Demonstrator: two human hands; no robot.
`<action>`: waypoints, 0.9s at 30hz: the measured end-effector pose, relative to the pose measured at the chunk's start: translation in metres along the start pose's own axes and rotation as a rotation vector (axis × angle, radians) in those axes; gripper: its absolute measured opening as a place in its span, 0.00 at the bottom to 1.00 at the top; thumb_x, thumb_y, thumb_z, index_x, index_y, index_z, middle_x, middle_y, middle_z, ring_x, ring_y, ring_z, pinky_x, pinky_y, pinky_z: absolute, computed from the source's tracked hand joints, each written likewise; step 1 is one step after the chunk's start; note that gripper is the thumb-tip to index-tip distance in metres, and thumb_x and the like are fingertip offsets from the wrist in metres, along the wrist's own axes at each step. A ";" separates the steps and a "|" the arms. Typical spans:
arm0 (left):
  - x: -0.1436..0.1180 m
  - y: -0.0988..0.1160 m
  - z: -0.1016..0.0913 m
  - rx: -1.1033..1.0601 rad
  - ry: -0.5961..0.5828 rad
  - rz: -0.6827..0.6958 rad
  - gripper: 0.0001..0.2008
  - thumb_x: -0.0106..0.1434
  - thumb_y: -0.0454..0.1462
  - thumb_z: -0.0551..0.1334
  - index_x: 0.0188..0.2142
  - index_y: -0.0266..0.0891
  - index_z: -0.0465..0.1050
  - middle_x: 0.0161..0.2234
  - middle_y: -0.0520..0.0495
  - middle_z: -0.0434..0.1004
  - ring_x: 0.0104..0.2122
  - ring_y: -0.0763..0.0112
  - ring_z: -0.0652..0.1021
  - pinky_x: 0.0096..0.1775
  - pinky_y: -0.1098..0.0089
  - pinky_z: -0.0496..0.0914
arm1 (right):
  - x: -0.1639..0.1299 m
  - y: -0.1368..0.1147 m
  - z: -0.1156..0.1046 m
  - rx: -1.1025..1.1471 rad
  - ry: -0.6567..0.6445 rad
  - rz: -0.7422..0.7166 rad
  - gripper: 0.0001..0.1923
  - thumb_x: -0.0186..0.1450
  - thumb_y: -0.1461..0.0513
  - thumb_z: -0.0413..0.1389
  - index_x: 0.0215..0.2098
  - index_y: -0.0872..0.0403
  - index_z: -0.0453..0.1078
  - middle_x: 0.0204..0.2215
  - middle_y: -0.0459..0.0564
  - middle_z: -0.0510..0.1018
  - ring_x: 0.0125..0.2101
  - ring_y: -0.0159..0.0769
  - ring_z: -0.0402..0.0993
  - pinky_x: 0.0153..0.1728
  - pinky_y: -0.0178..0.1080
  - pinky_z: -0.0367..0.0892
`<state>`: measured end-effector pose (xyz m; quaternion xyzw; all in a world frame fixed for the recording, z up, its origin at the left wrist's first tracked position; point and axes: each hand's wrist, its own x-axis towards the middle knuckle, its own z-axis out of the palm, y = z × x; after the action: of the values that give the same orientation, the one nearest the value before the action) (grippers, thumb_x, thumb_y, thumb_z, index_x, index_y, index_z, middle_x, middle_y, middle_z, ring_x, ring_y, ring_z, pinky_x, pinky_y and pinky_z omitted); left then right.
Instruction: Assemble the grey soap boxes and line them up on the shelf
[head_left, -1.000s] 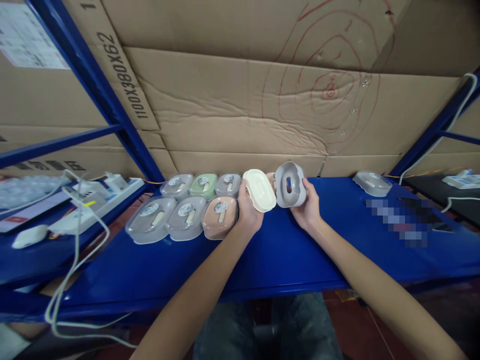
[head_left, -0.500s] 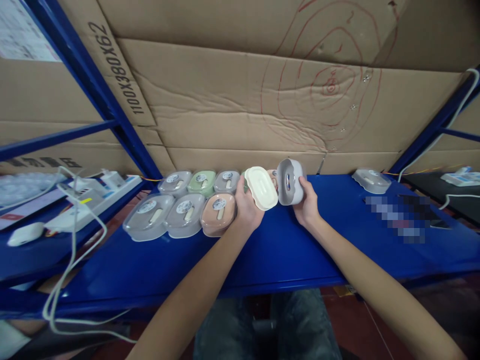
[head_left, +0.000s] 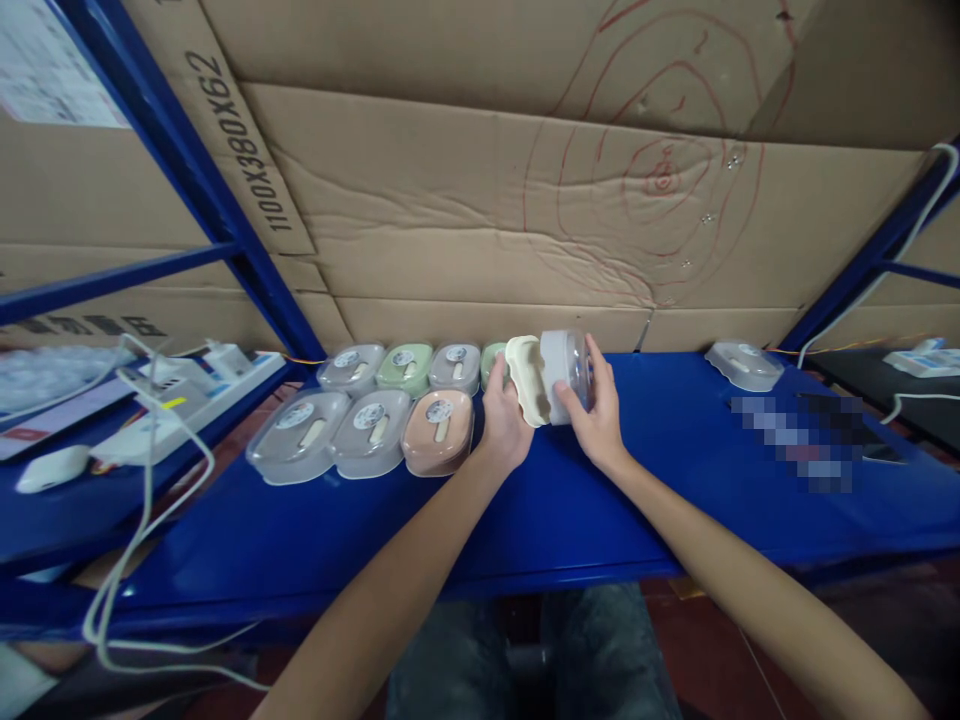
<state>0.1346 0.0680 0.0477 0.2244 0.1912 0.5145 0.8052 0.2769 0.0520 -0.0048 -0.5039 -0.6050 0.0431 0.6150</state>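
My left hand [head_left: 506, 428] grips a cream plastic soap-dish part [head_left: 531, 385] with a wavy edge, tilted on its side. Close against its right stands a grey soap box [head_left: 556, 365] with a clear domed lid, also on its side, held by my right hand [head_left: 602, 415]. The two parts are at or nearly at contact; I cannot tell if they are joined. Left of my hands sit similar lidded boxes in two rows, among them a peach box [head_left: 438, 440], a green box [head_left: 405, 370] and grey boxes [head_left: 370, 440]. Another green box [head_left: 492, 356] is partly hidden behind my left hand.
A blue table [head_left: 555, 530] carries everything, with a cardboard wall [head_left: 450, 200] behind. One grey lidded box [head_left: 744, 366] stands at the back right, near a blurred patch [head_left: 795, 440]. Left are a power strip [head_left: 187, 405] and hanging white cables [head_left: 146, 500]; blue posts flank the table.
The grey box has turned from showing its hollow underside to showing its side and clear lid. The cream part has tilted more upright, and the two have come together.
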 end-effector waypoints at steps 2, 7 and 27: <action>-0.002 -0.002 0.002 0.019 0.028 0.018 0.28 0.79 0.55 0.55 0.62 0.42 0.80 0.54 0.40 0.87 0.62 0.49 0.81 0.67 0.50 0.74 | -0.002 -0.005 0.001 -0.079 -0.012 -0.039 0.44 0.72 0.42 0.60 0.81 0.41 0.52 0.68 0.60 0.70 0.66 0.56 0.70 0.68 0.65 0.66; -0.006 -0.011 0.004 0.076 0.050 0.053 0.25 0.78 0.52 0.58 0.62 0.41 0.80 0.57 0.41 0.86 0.66 0.51 0.79 0.69 0.54 0.72 | -0.006 -0.013 0.004 -0.149 -0.060 -0.070 0.46 0.72 0.44 0.60 0.82 0.40 0.48 0.67 0.60 0.70 0.66 0.56 0.67 0.67 0.67 0.67; 0.002 -0.024 -0.013 0.242 -0.108 0.146 0.24 0.67 0.52 0.72 0.56 0.41 0.82 0.60 0.41 0.84 0.69 0.48 0.74 0.68 0.54 0.69 | -0.010 -0.016 0.008 -0.052 -0.129 -0.004 0.48 0.72 0.39 0.59 0.83 0.38 0.46 0.71 0.61 0.65 0.69 0.59 0.62 0.69 0.69 0.62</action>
<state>0.1458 0.0627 0.0234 0.3605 0.1914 0.5322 0.7418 0.2588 0.0422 -0.0036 -0.5144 -0.6455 0.0586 0.5616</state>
